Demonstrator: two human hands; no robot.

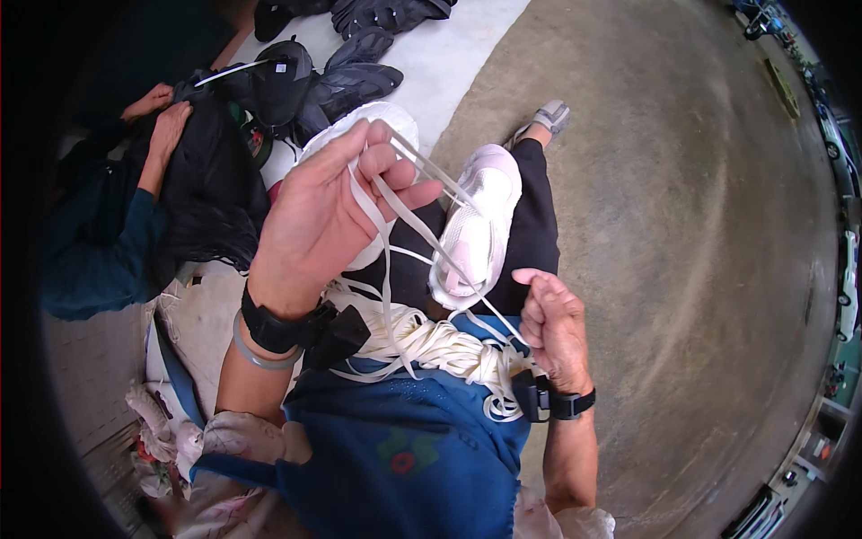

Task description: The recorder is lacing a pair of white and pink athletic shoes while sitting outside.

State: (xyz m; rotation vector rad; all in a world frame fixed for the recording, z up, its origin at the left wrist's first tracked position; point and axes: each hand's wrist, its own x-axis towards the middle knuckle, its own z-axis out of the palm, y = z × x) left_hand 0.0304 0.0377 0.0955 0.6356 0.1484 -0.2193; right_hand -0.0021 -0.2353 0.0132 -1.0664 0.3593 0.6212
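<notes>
On my lap rests a white and pale pink sneaker [489, 211], its toe pointing away from me. Above and left of it is my left hand [328, 202], closed with its fingertips on a white shoelace [431, 238]; strands loop down from the fingers. The lace stretches across the shoe to my right hand [554, 328], closed on it near the heel side. A thick bundle of cream laces [422, 337] lies over my blue apron [395, 440]. Partly hidden behind my left hand is another white shoe [386, 117].
At the left a co-worker in a dark teal sleeve [108, 247] has both hands [162, 117] on black material. Several black shoes [355, 85] lie on a pale surface [467, 63] ahead. Brown concrete floor [664, 251] extends to the right, with parked vehicles at the far edge.
</notes>
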